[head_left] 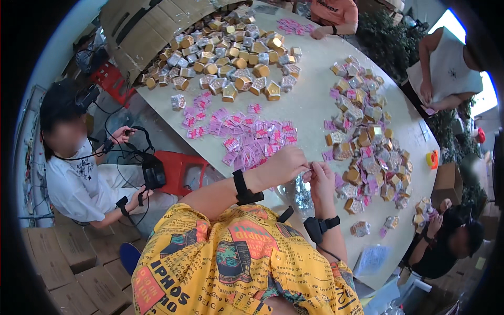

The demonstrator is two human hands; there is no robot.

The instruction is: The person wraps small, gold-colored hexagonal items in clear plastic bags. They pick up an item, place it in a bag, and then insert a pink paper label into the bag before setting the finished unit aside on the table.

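Above the near edge of the table, my left hand (286,164) and my right hand (321,177) meet, fingertips pinched together. Whatever they pinch is too small or hidden to make out. Just below them lies a patch of shiny clear plastic (300,198). To the left of my hands spreads a heap of small pink packets (252,135). On the right, a long pile of gold and silvery faceted boxes (367,157), mixed with more pink packets, reaches along the table.
A big heap of gold and silvery boxes (226,58) covers the table's (310,115) far left, by a cardboard sheet (152,31). Left are a red stool (181,170) and a person holding a black device (153,172). Other people work around the table. Cartons (73,252) lie lower left.
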